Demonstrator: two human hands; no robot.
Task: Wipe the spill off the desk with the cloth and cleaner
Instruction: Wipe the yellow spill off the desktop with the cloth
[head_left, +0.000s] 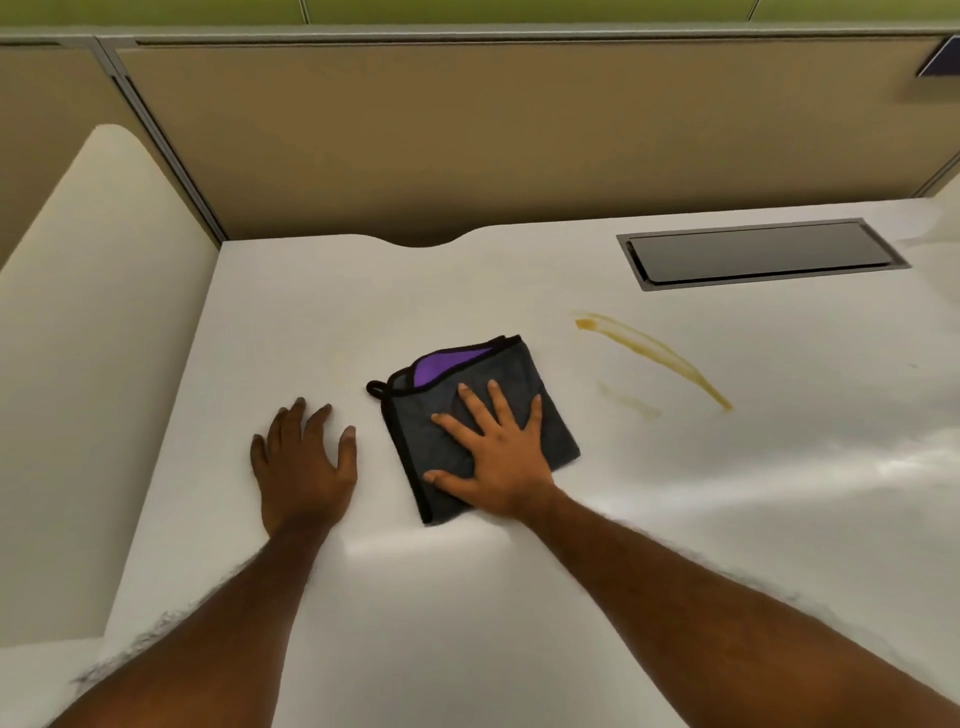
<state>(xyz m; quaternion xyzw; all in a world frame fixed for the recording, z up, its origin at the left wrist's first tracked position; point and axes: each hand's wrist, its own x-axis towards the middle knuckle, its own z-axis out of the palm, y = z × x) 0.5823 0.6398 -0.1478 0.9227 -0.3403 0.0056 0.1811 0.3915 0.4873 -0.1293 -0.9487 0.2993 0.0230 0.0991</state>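
Fingers (500, 402) of right hand (501, 465) spread flat on cloth (410, 441); spill (655, 353) nearby.

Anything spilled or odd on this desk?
A yellowish-brown spill streaks diagonally across the white desk, right of the folded grey cloth, with a fainter smear beside it. The right hand presses flat on the cloth; no cleaner bottle is in view.

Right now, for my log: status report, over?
Right hand flat on cloth; left hand open on desk. Spill unwiped, right of cloth. Nothing between.
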